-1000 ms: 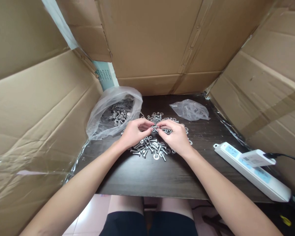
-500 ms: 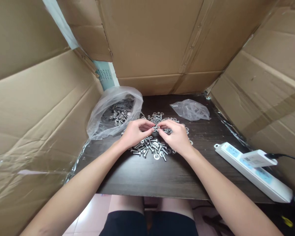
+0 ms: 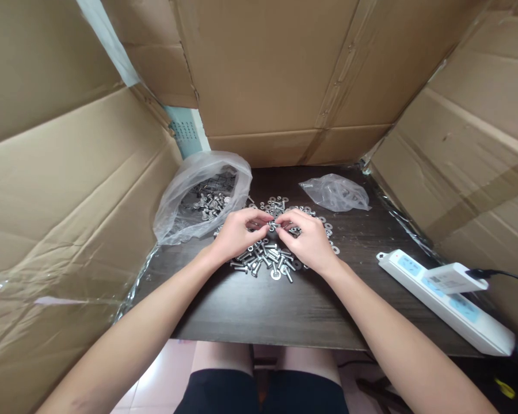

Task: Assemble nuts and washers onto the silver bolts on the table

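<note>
You seem to be on a fingertip-handling step, your left hand (image 3: 239, 233) and right hand (image 3: 309, 238) both pinched on a small bolt (image 3: 274, 225) over the loose bolts (image 3: 265, 256) back from the surface's (image 3: 259, 310) near edge, and the next move likely calls for a light, steady grip.

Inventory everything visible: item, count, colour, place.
bolts, washers, nuts: many, silver, table pile
fastener bag: 1, clear plastic, left
smaller bag: 1, clear plastic, back right
power strip, adapter: 1 each, white, right
adapter cable: 1, black, right
table: 1, dark brown, centre
cardboard walls: 3, brown, left, back, right
printed panel: 1, green, back left
unclear object: 1, yellow, lower right
floor: 1, pink tile, below
legs: 2, dark shorts, bottom
left hand, right hand: 2, centre, pinching fasteners
</note>
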A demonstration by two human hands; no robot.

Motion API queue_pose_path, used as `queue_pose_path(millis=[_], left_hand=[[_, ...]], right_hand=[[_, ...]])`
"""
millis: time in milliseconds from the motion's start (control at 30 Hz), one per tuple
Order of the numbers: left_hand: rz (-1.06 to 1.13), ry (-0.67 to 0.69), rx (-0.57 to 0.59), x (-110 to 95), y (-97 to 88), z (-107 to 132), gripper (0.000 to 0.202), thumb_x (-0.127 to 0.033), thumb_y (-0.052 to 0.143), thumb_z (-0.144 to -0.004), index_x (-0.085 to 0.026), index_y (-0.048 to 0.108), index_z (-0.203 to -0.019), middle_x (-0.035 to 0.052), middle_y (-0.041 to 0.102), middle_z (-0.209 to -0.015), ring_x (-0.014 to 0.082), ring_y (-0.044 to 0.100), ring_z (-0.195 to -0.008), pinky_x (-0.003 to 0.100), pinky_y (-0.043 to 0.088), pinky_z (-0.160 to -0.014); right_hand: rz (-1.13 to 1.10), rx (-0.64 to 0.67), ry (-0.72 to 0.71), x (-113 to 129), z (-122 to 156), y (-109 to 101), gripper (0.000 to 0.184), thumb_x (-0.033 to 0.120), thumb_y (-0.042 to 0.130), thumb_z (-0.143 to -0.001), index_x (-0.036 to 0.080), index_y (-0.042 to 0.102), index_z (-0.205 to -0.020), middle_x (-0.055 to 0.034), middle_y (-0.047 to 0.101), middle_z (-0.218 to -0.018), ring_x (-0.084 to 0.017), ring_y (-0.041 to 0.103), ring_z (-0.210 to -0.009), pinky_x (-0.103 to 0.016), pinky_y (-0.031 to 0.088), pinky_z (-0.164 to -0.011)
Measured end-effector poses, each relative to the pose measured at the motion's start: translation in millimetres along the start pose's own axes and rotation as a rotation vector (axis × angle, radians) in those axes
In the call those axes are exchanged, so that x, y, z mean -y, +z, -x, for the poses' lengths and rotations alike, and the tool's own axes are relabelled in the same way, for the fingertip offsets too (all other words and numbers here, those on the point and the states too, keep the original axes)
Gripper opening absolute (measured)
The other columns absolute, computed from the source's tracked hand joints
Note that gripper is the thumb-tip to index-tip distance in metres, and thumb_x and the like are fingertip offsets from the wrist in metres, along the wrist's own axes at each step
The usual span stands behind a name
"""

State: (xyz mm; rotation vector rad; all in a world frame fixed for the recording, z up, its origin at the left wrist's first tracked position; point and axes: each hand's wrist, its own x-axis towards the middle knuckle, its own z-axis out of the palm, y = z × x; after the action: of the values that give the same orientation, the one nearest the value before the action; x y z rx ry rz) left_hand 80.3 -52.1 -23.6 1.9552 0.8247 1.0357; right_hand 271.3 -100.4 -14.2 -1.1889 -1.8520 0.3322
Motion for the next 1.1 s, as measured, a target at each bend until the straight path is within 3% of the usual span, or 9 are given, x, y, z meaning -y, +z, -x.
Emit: queue_pose_path(millis=[200,800,1100], left_hand=[[0.061,-0.057,0.026,0.0,-2.6,-0.1,0.04,-0.023,0.071,-0.084,-0.017,0.07,-0.124,0.0079,0.075,-0.102,0.0171,0.074,-0.089,0.03,0.063,-0.085],[0.041,-0.012,0.056,-3.2,-3.0,0.4,0.033,-0.025,0.068,-0.088,-0.018,0.072,-0.12,0.0087,0.073,-0.107,0.0175,0.073,-0.091,0.029,0.062,-0.083],[0.177,-0.111,0.069,-4.2,-3.4,0.1,0.043,-0.025,0.072,-0.085,-0.017,0.068,-0.127,0.0086,0.072,-0.104,0.0175,0.073,-0.089,0.029,0.061,-0.085]], right_hand=[[0.009,0.005,0.015,-3.4,0.0,-0.4,0.008,0.017,0.062,-0.087,0.019,0.069,-0.091,-0.0022,0.067,-0.083,-0.014,0.061,-0.067,-0.03,0.053,-0.069],[-0.067,-0.024,0.07,-4.1,0.3,-0.4,0.006,0.017,0.064,-0.085,0.019,0.069,-0.089,-0.0031,0.072,-0.086,-0.017,0.07,-0.074,-0.033,0.059,-0.074],[-0.276,-0.026,0.179,-5.3,0.5,0.2,0.011,0.023,0.07,-0.083,0.018,0.073,-0.093,-0.0048,0.073,-0.09,-0.019,0.074,-0.083,-0.035,0.062,-0.083]])
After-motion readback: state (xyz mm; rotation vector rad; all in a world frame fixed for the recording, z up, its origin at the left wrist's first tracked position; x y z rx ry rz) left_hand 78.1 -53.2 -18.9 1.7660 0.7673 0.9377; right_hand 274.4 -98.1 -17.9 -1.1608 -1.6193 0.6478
